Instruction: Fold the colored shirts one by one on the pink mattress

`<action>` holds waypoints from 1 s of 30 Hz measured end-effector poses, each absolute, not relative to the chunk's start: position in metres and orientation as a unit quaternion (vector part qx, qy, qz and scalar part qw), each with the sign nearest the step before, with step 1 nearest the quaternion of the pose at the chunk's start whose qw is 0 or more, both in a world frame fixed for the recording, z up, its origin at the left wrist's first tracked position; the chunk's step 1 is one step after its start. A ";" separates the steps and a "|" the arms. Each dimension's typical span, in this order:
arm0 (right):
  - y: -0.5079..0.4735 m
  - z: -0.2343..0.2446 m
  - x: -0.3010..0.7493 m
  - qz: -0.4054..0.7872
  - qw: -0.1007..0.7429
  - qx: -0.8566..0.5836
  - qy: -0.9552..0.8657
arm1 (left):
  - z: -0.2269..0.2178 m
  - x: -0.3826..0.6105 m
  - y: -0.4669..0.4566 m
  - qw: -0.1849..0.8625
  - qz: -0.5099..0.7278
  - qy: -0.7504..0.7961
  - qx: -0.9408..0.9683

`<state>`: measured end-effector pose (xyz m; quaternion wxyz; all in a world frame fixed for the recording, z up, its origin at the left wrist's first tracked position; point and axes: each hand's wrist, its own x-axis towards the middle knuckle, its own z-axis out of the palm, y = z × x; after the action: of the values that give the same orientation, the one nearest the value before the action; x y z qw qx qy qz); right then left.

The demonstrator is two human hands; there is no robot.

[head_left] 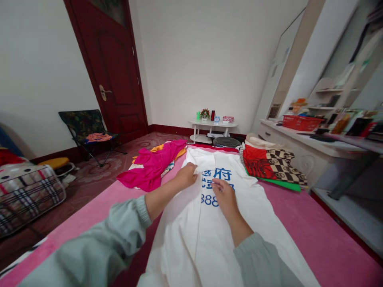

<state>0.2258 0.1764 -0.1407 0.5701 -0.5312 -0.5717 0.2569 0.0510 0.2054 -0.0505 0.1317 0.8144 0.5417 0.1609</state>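
Observation:
A white T-shirt with blue printed characters and digits lies spread on a pink-covered bed, its left side folded inward over part of the print. My left hand is closed on the folded sleeve part of the shirt, near the shoulder. Just above the print hovers my right hand, fingers loosely curled and a little apart, with nothing visible in them. Both my forearms are in pale grey-green sleeves and reach over the shirt from the near side.
Magenta and yellow clothes lie in a heap at left. Folded patterned fabrics are stacked at right. The pink bed cover borders a dresser with a red basket. Beyond stand a small white table and a folding chair.

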 end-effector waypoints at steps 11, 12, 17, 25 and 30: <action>0.183 -0.128 0.240 0.426 0.585 -0.575 -0.382 | -0.129 0.052 0.255 0.052 0.176 0.599 0.779; 0.192 -0.125 0.244 0.449 0.574 -0.576 -0.370 | -0.129 0.051 0.255 0.046 0.174 0.600 0.780; 0.269 -0.106 0.253 0.379 0.568 -0.633 -0.365 | -0.129 0.052 0.257 0.045 0.173 0.605 0.776; 0.386 -0.101 0.231 0.327 0.538 -0.684 -0.368 | -0.135 0.053 0.258 0.016 0.195 0.614 0.764; 0.387 -0.110 0.212 0.286 0.503 -0.679 -0.452 | -0.132 0.053 0.259 0.030 0.195 0.610 0.767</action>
<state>0.2115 0.3871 -0.1102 0.5033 -0.6788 -0.4519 0.2860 0.0532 0.2590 -0.1324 0.0299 0.7674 0.6101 0.1948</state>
